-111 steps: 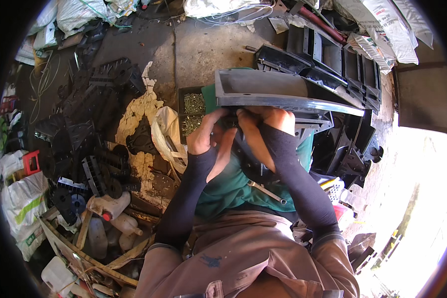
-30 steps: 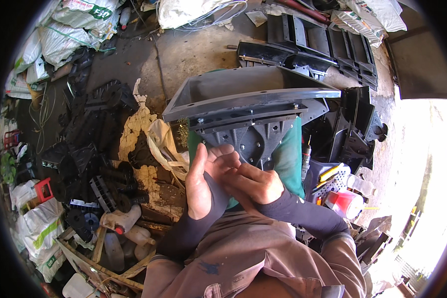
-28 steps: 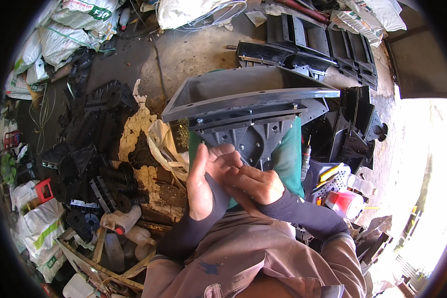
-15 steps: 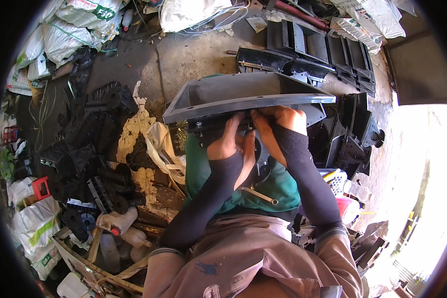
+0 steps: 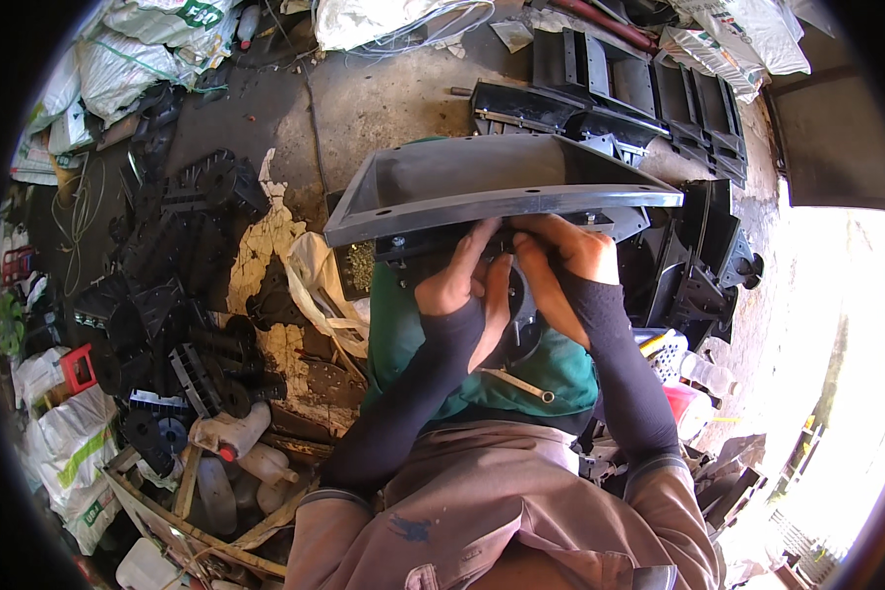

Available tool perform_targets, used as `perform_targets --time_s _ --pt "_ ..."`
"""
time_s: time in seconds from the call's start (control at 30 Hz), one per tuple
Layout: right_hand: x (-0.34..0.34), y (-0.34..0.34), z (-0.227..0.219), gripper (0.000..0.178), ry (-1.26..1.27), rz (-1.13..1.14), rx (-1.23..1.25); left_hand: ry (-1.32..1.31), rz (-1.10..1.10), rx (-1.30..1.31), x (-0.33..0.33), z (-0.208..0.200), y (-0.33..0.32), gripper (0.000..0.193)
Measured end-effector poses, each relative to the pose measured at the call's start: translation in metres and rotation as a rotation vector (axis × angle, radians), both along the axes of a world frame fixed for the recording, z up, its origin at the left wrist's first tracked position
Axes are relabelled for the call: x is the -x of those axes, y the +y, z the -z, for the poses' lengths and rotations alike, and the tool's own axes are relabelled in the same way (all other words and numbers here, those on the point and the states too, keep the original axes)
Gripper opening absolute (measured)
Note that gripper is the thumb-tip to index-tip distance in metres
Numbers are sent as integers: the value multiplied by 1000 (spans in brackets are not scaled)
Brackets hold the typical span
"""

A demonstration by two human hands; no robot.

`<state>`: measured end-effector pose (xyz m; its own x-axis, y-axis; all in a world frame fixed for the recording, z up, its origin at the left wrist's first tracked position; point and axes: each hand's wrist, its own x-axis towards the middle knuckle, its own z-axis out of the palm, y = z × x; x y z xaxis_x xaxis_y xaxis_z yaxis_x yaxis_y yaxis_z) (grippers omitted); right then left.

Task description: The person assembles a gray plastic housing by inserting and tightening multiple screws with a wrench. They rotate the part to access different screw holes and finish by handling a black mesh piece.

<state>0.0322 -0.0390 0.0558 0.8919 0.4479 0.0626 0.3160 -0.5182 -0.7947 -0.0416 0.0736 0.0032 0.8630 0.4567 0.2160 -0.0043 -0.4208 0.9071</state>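
Note:
A black plastic hopper-like trough (image 5: 506, 202) with a wide flanged rim rests across my lap, tilted so its open side faces away. Just below the near rim, my left hand (image 5: 462, 283) and my right hand (image 5: 565, 258) meet close together, fingers bent inward against the underside. The rim and the hands themselves hide the fingertips, and whatever they pinch is too small to make out. Small bolts (image 5: 397, 242) show along the part's near side. On my green-covered lap lies a combination wrench (image 5: 523, 386), touched by neither hand, beside a round black piece (image 5: 521, 336).
Similar black troughs (image 5: 600, 84) stand at the far right, with more black parts (image 5: 693, 256) beside my right arm. Piled black parts (image 5: 157, 334) cover the left floor. Plastic bottles (image 5: 236, 482) fill a crate at lower left. White sacks (image 5: 128, 74) lie at the far left.
The trough has shifted slightly, its right end a little farther right. My right hand has moved slightly right and its fingers have changed position; the left stays under the rim. The wrench has barely moved.

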Motion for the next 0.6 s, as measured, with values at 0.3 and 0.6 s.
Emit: perform_targets --time_s 0.3,0.6 --pt "3 3 5 19 18 50 29 -38 -26 53 2 7 -4 48" --pt "6 2 5 21 10 62 21 -41 -6 -27 5 8 -2 44"
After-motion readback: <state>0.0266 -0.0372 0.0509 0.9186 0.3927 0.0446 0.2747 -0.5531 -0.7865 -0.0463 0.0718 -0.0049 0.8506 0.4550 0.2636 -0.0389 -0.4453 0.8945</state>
